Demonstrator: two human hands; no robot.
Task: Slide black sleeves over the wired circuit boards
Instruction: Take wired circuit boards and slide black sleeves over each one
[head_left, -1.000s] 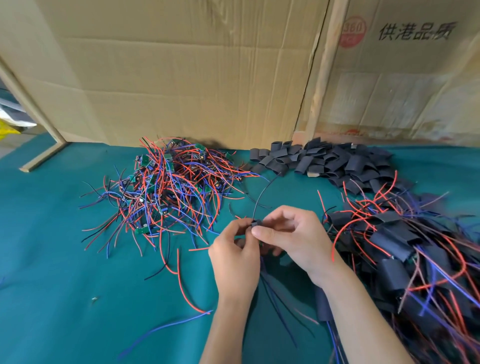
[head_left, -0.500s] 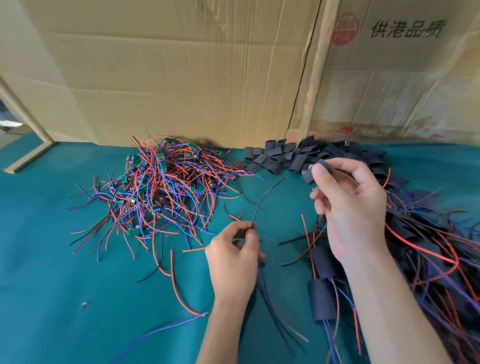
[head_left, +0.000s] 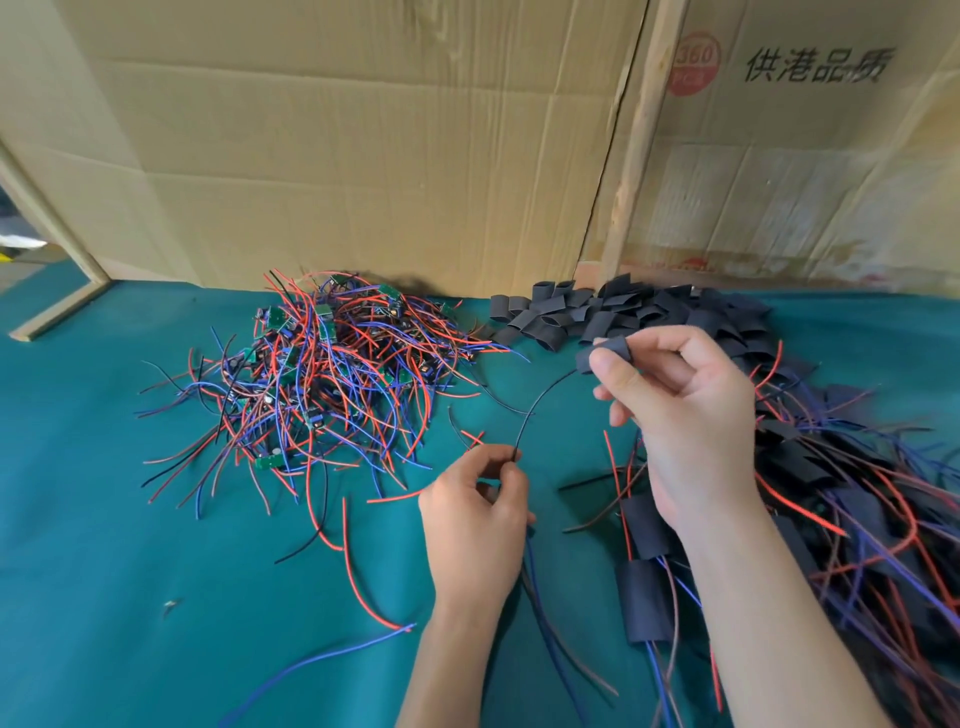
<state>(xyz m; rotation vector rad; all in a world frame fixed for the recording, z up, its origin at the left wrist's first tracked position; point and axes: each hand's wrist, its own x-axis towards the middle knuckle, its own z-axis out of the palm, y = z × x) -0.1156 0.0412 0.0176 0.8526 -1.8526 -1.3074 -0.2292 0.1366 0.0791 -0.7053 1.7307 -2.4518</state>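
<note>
My right hand (head_left: 680, 410) pinched one black sleeve (head_left: 602, 353) just in front of the far sleeve pile (head_left: 623, 312), ready to thread it. My left hand (head_left: 475, 525) pinched the black wire (head_left: 540, 400); its board was probably hidden inside my fingers.

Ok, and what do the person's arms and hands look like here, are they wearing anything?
Both forearms come up from the bottom edge bare: no sleeves show. The left hand and the right hand wear no gloves, and no rings, watch or wristband can be seen. The fingernails look short and unpainted.
</note>
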